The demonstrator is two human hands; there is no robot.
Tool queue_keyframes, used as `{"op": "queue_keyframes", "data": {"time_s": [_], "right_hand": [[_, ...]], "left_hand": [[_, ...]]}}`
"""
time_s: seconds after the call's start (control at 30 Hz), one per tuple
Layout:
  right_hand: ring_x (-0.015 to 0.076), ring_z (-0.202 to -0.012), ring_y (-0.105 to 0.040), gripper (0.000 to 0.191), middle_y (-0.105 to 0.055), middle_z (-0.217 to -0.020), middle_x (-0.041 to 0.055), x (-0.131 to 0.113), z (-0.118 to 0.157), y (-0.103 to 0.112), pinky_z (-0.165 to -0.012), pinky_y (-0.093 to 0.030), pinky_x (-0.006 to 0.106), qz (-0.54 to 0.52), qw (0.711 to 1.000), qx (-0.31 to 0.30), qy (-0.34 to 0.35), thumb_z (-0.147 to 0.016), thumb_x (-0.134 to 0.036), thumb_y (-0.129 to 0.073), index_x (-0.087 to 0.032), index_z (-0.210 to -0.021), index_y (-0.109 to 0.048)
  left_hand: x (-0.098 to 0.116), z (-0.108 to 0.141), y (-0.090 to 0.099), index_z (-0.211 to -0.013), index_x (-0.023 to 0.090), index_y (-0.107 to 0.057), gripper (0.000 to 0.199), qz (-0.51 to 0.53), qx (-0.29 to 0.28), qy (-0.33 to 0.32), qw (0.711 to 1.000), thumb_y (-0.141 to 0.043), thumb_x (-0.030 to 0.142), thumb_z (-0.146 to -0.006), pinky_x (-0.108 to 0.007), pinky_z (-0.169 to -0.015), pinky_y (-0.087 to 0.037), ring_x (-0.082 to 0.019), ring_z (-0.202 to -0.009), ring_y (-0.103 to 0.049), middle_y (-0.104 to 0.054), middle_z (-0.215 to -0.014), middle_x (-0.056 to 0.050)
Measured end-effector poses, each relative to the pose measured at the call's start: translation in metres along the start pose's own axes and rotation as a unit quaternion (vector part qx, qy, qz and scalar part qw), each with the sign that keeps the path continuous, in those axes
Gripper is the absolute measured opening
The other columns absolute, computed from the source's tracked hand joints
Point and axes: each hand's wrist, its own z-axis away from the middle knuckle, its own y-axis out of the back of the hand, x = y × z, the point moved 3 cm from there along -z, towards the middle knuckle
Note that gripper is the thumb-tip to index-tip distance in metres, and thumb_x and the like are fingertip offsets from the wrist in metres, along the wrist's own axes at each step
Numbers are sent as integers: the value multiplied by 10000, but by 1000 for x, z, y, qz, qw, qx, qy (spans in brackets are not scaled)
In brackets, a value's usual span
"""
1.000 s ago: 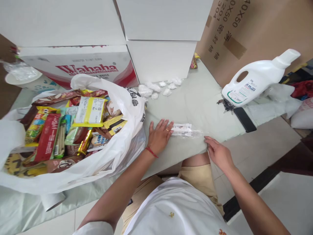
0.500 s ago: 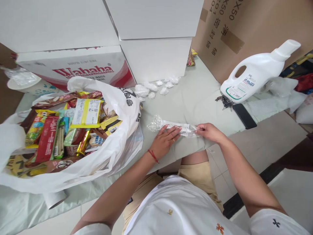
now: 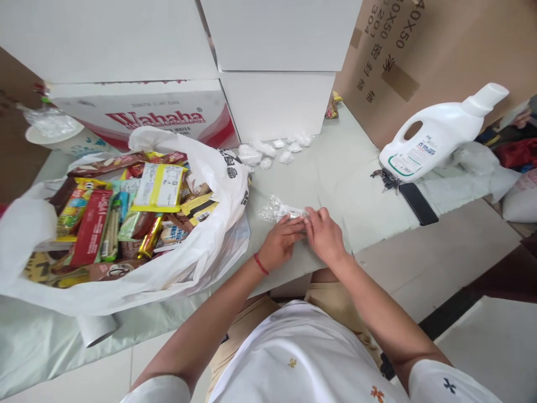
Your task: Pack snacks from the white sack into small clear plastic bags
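Note:
A crumpled clear plastic bag (image 3: 272, 209) with a white printed strip lies on the cloth-covered table, between and beyond my hands. My left hand (image 3: 282, 239), a red string round its wrist, has its fingers bent over the near side of the bag. Its fingertips meet those of my right hand (image 3: 325, 237), which is closed on the folded right end. Fingers cover much of that end. Farther back, several small knotted bundles of clear plastic (image 3: 263, 149) sit against a white box (image 3: 277, 103).
On the left stands a large white bag (image 3: 226, 207) full of wrapped snacks, with a grey roll (image 3: 95, 329) under its near edge. To the right are a white detergent bottle (image 3: 436, 137), keys (image 3: 388, 179) and a black phone (image 3: 418, 204). Cardboard (image 3: 461, 50) stands behind.
My right hand has moved left to meet my left hand, bringing the bag's right end with it. The bag now looks shorter. The camera view has shifted slightly.

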Motion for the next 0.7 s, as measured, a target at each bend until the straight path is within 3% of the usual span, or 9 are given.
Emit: {"op": "queue_keyframes", "data": {"time_s": [0.07,0.13,0.2,0.27,0.33,0.4,0.53,0.6,0.7], "right_hand": [[246,-918,-574,425,-572,-1165,134,-2,7,-8,-623,-398,294,18,1000,-1,21,-1031,-297,-384,-250,-1424,-538],[243,-955,-560,439,-559,-1192,121,2,11,-13,-611,-383,275,14,1000,3,22,-1022,-280,-395,-286,-1439,-531],[232,-944,-552,438,-555,-1185,110,7,11,-15,-598,-366,264,0,1000,11,11,-1021,-277,-390,-297,-1429,-547],[229,-937,-549,437,-550,-1166,109,11,11,-17,-607,-373,268,-15,1000,22,10,-1020,-277,-385,-281,-1417,-567],[229,-937,-553,439,-544,-1157,109,12,10,-18,-630,-393,277,-24,999,34,15,-1018,-279,-384,-269,-1410,-582],[227,-941,-559,436,-544,-1154,104,12,10,-19,-647,-408,282,-31,998,42,18,-1018,-288,-387,-279,-1403,-593],[229,-939,-562,429,-550,-1147,95,11,10,-18,-638,-401,281,-34,999,30,13,-1021,-299,-385,-294,-1388,-607],[229,-924,-555,430,-556,-1133,94,10,8,-16,-619,-378,277,-30,999,19,11,-1021,-292,-381,-291,-1389,-604],[220,-871,-533,410,-570,-1091,89,7,4,-14,-599,-344,271,-23,1000,6,7,-1020,-294,-389,-290,-1365,-610]], "left_hand": [[-4,14,14,-902,243,-722,306,36,134,126,982,-431,154,-933,-469,-1026,-521,-208,-1117,-706,-786,-1028,-66],[-8,28,26,-872,231,-674,280,13,234,298,926,-412,242,-970,-391,-864,-555,-206,-914,-720,-758,-886,-60],[-10,31,30,-849,224,-641,331,-27,218,423,879,-383,358,-1008,-365,-773,-530,-231,-812,-702,-730,-802,-72],[-16,20,28,-792,224,-617,433,-40,145,479,865,-354,477,-1025,-376,-753,-507,-276,-802,-705,-722,-758,-107],[-28,2,26,-747,220,-608,480,-28,117,503,856,-382,553,-1008,-382,-748,-496,-311,-826,-713,-724,-754,-141],[-44,-16,24,-746,198,-633,415,9,148,527,837,-526,546,-945,-370,-731,-499,-312,-824,-714,-725,-757,-144],[-64,-38,18,-927,140,-713,186,87,230,534,809,-608,280,-864,-299,-661,-516,-211,-710,-693,-738,-788,-73],[-56,-45,14,-982,153,-730,207,59,244,477,842,-565,224,-878,-299,-706,-532,-193,-745,-693,-750,-848,-60],[-23,-54,8,-899,176,-751,212,-59,208,314,925,-538,171,-898,-365,-830,-528,-230,-863,-688,-751,-880,-84]]}}
